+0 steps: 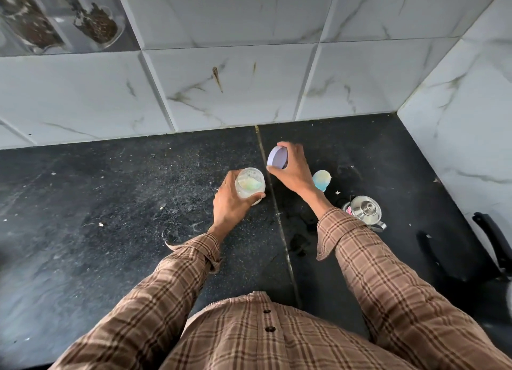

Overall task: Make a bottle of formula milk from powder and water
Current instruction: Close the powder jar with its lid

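A clear open jar with pale powder inside stands on the black counter. My left hand grips it round its near side. My right hand holds a lilac round lid tilted on edge, just right of and behind the jar. Behind my right wrist stands a baby bottle with a blue body and a pale domed top, partly hidden. A small steel kettle with a lid knob sits to the right of my right forearm.
White marble tiles form the back wall and the right side wall. Glass jars of dark contents stand on a shelf at the upper left. A black handle juts in at the right edge. A seam crosses the counter.
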